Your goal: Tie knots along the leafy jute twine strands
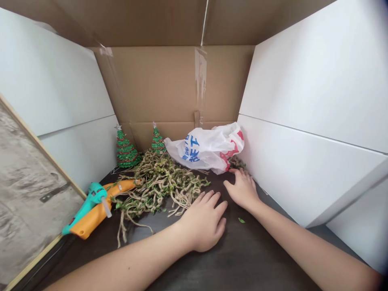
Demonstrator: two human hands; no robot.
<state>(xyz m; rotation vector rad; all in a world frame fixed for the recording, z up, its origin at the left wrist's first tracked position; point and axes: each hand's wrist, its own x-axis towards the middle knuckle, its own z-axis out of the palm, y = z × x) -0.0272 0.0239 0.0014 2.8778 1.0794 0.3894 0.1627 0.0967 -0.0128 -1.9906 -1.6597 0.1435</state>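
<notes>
My left hand [205, 221] rests on the dark tabletop with its fingers stretched out and apart. Just beyond its fingertips lies a tangled pile of twine garlands [163, 178] with small green leaves. My right hand [241, 186] is open too, low over the table near the right wall, by the lower edge of a white plastic bag [209, 147] with blue and red print. Part of another leafy twine bundle [237, 162] shows behind the right fingers, mostly hidden by the bag. Neither hand holds anything that I can see. A single green leaf [241, 220] lies between my forearms.
At the left lie a teal glue gun [87, 206] and an orange one [100, 212], close together. Two small Christmas trees [125, 149] stand behind the pile. White panels [303, 93] flank the table, and cardboard [151, 85] closes the back. A wood-edged board [27, 190] leans at left.
</notes>
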